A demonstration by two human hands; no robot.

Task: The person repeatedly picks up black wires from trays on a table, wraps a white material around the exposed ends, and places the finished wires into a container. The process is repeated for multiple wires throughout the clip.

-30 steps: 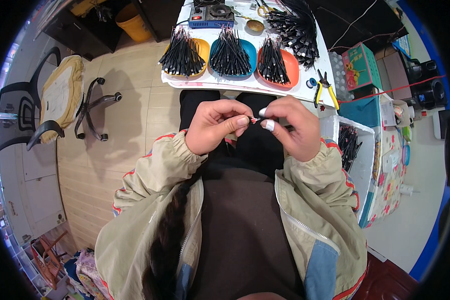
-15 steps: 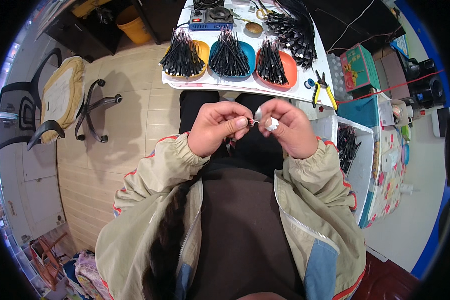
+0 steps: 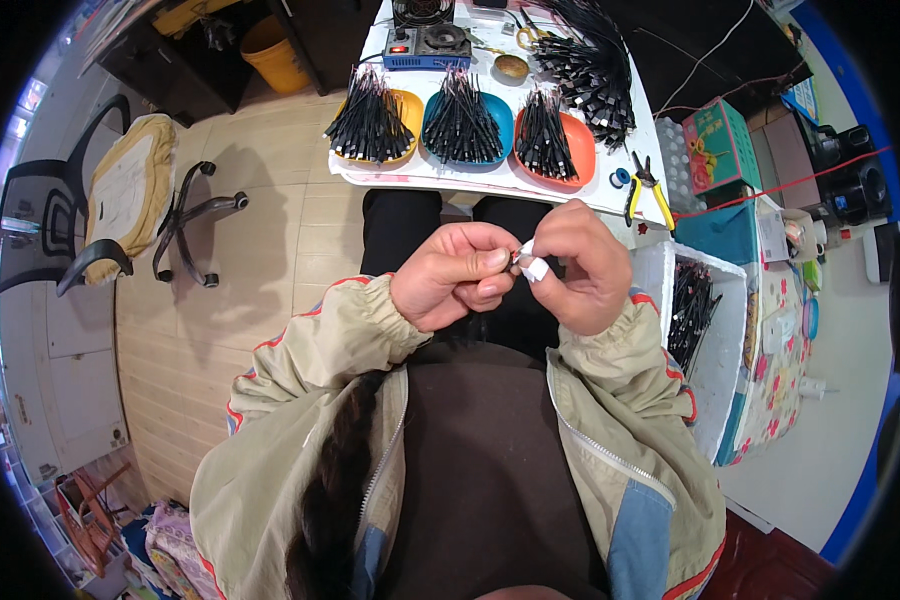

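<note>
At frame centre, the left hand (image 3: 457, 287) and right hand (image 3: 577, 267) met, both closed, fingertips pinching a small white piece (image 3: 533, 266) over the lap, below the table (image 3: 490, 178).

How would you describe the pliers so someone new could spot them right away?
Start at the white table ahead of the person, where three bowls of black cables sit in a row. Go past the orange bowl to the table's right edge: the pliers lie there beside a small blue ring. Their yellow handles are the only ones on the table.
</note>
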